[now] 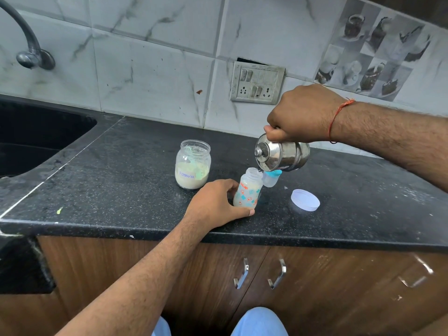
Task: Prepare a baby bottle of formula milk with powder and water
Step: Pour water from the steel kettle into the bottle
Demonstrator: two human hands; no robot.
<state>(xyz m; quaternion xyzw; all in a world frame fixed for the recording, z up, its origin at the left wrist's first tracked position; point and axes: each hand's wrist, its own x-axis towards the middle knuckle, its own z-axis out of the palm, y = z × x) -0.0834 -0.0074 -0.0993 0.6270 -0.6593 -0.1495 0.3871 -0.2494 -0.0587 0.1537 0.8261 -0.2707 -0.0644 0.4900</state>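
A small baby bottle [248, 190] with orange and blue prints stands open on the black counter [121, 190], whitish inside. My left hand [214, 202] grips its lower part from the left. My right hand [299, 115] holds a steel lidded kettle [282, 155] tilted to the left, its spout right over the bottle's mouth. An open glass jar [192, 164] labelled "Formula", part full of pale powder, stands to the left of the bottle. The bottle's blue-topped nipple cap [272, 177] sits just behind it, under the kettle.
A white round lid [305, 200] lies on the counter to the right of the bottle. A black sink [36, 137] and a tap [26, 47] are at the far left. A switch panel [257, 84] sits on the tiled wall. Cabinet doors with metal handles [242, 272] are below.
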